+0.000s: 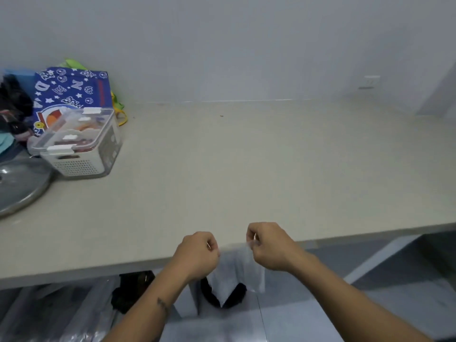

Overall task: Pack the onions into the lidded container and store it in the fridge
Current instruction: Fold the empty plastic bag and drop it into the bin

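Observation:
A white perforated container (81, 154) with a clear clip-on lid stands at the left of the beige counter (246, 169); reddish and orange contents show through the lid. At the counter's near edge, my left hand (197, 255) and my right hand (269, 245) each pinch a top corner of a thin clear plastic bag (237, 275). The bag hangs limp between them, below the counter edge. I cannot make out any loose onions.
A blue patterned tote bag (71, 92) stands behind the container. A round metal lid (19, 183) lies at the far left, with dark items above it. A wall socket (370, 81) sits at the back right. Dark objects rest on the floor under the counter.

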{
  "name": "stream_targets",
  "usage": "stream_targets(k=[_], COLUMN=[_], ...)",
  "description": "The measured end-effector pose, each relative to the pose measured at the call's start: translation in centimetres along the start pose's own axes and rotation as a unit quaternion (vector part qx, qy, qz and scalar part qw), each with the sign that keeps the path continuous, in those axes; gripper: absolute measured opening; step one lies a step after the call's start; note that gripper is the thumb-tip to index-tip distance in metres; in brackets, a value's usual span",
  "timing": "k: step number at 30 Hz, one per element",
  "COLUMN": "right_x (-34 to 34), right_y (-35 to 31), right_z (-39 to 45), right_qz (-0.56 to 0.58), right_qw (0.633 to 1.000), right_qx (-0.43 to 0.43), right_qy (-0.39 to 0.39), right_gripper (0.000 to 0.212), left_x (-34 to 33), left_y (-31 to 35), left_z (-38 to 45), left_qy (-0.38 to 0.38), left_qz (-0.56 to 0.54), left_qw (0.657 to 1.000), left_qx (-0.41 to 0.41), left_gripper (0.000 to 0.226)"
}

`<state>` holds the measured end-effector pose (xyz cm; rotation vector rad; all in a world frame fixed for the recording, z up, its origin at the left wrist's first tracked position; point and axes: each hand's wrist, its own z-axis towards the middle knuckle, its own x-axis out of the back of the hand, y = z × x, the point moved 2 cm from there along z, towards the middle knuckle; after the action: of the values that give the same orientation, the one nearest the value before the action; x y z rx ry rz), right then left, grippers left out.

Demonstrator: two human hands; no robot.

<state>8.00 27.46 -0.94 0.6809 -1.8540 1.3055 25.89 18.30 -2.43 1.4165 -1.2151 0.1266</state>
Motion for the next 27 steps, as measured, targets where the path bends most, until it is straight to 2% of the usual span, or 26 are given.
stream_targets(k=[4, 7, 10, 15, 19, 21, 23, 25, 27], right_x=[-4.8, -8.4, -12.5, -20.5, -27.8, -31.3, -34.4, -37.5, -40.1], right_y=[1.3, 3.5, 6.6, 13.0, 19.3, 22.3, 24.5, 26.3, 27.6], right_z=[-2.0, -2.3, -1.8, 2.9, 8.9, 12.2, 15.1, 16.7, 17.7], right_qz=[0.038, 0.091, 0.126, 0.17, 0.174, 0.156, 0.118, 0.114, 0.123], right_qw=[0.999, 0.992, 0.982, 0.974, 0.972, 0.976, 0.984, 0.983, 0.982], right_qx=[-0.021, -0.081, -0.133, -0.137, -0.146, -0.147, -0.135, -0.143, -0.143], right_qy=[0.008, 0.032, 0.045, 0.063, 0.06, 0.041, 0.023, 0.007, -0.015], right_gripper=[0.016, 0.012, 0.017, 0.022, 0.012, 0.012, 0.014, 0.014, 0.014], left_x=[-3.9, -7.4, -11.9, -20.5, -26.5, -29.0, -31.2, -33.3, -35.4], left_y=[-2.8, -4.9, -7.1, -12.3, -18.2, -21.1, -24.2, -27.3, -29.7], left_z=[-2.0, -2.3, -1.5, 3.3, 10.1, 13.7, 16.3, 18.1, 19.9], left_qy=[0.005, 0.026, 0.049, 0.092, 0.12, 0.115, 0.092, 0.068, 0.004], left_qz=[-0.041, -0.113, -0.184, -0.255, -0.216, -0.184, -0.149, -0.154, -0.104], left_qw=[0.998, 0.988, 0.97, 0.942, 0.952, 0.963, 0.969, 0.969, 0.98], left_qx=[0.053, 0.102, 0.148, 0.199, 0.181, 0.163, 0.172, 0.182, 0.169], left_gripper=[0.013, 0.014, 0.015, 0.015, 0.029, 0.024, 0.01, 0.022, 0.025])
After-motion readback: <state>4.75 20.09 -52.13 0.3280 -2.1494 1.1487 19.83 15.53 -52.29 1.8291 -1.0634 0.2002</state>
